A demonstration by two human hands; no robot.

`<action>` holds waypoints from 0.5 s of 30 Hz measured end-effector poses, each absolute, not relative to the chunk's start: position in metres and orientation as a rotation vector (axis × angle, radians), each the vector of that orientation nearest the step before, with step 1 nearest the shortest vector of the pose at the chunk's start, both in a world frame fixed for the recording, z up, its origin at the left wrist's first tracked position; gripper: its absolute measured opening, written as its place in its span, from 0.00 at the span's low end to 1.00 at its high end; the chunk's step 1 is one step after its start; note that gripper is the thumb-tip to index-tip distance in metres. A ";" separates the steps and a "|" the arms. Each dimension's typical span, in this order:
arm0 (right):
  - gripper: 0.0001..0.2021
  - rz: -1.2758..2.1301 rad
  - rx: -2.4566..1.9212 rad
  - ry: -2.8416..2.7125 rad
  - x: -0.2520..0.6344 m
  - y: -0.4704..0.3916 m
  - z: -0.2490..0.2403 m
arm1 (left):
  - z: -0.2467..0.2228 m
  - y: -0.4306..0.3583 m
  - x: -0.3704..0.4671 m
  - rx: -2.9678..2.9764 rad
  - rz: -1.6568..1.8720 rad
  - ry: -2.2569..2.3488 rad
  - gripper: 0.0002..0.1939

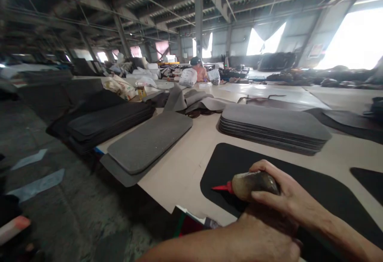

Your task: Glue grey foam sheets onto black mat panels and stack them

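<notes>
My right hand (279, 190) is wrapped round a dirty tan-and-brown squeeze bottle (247, 185). The bottle lies tilted nearly flat, its red pointed nozzle (222, 188) aimed left over a black rounded mat piece (229, 159). Whether the tip touches the mat, I cannot tell. Below and close against the right hand is my left hand (266, 228), reaching across from the bottom edge. Its back shows, while the fingers are mostly hidden, so its grip is unclear.
A stack of grey mat pieces (273, 122) stands behind the black mat. Left of it lie more grey pieces (152, 138) and a dark stack (110, 118) by the table (167, 184) edge. Grey scraps (194, 100) lie farther back. A person (199, 70) is across the table.
</notes>
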State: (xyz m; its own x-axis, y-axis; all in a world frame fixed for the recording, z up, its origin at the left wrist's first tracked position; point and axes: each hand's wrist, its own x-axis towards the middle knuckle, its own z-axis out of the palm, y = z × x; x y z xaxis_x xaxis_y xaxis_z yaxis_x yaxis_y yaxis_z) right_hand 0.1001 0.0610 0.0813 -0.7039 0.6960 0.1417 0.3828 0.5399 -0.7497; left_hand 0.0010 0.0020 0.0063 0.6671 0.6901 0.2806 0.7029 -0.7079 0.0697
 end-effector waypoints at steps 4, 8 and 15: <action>0.16 1.016 -0.838 -2.376 0.092 0.062 0.078 | -0.001 0.008 0.007 -2.861 -0.382 -1.105 0.15; 0.15 0.996 -0.798 -2.417 0.088 0.062 0.081 | -0.009 0.008 0.009 -2.809 -0.557 -1.211 0.16; 0.14 0.987 -0.777 -2.457 0.081 0.067 0.090 | -0.006 0.001 0.001 -2.871 -0.545 -1.188 0.16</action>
State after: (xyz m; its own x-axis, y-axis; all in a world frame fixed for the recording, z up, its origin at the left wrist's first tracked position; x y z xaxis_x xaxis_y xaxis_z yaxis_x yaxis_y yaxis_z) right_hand 0.0814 0.0667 0.0899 -0.7752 0.6165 0.1380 0.3497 0.6007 -0.7189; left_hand 0.0010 0.0009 -0.0058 0.6568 0.6876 0.3097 0.6831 -0.7164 0.1418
